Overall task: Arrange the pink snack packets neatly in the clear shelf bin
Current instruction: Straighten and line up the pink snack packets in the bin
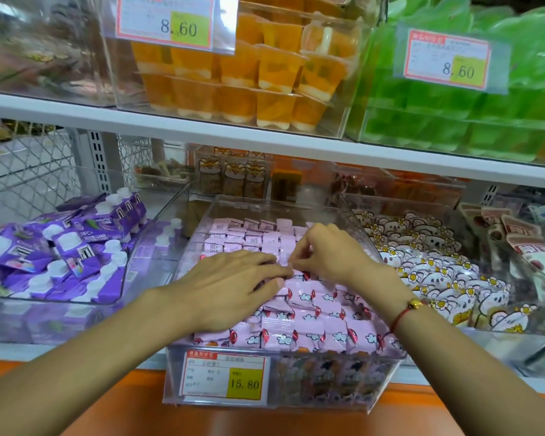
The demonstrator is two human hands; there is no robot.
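Head view. Price tag (225, 377) on the front wall of the clear shelf bin (328, 383), red-bordered with a yellow panel reading "15.80"; smaller print on the tag too blurred to read. Two upper price tags (166, 22) and (447, 59), each reading "8.60", fixed to the bins of orange jelly cups (249, 73) and green jelly cups (453, 114) on the shelf above.

Pink snack packets (312, 328) filling the clear shelf bin at centre, on the lower shelf. Near rows face up, printed with white clouds and a red motif, overlapping like tiles; far rows (249, 237) turned back side up, showing small dark text blocks, not legible. More packets visible through the front wall, beside the tag.

Left hand (230, 284) laid palm down on the middle of the packets, fingers nearly straight and close together, pressing on the pile without curling round anything. Right hand (321, 250) just beyond and touching the left fingertips, fingers bent, thumb and forefinger pinching the edge of one pink packet at the boundary between face-up and face-down rows. Red cord bracelet (405, 311) with a gold bead on the right wrist.

Purple cartons (60, 247) with white caps in the bin to the left, marked "NFC"; white animal-shaped packets (431, 269) with yellow flowers in the bin to the right. Orange ledge (107, 401) below the shelf front.
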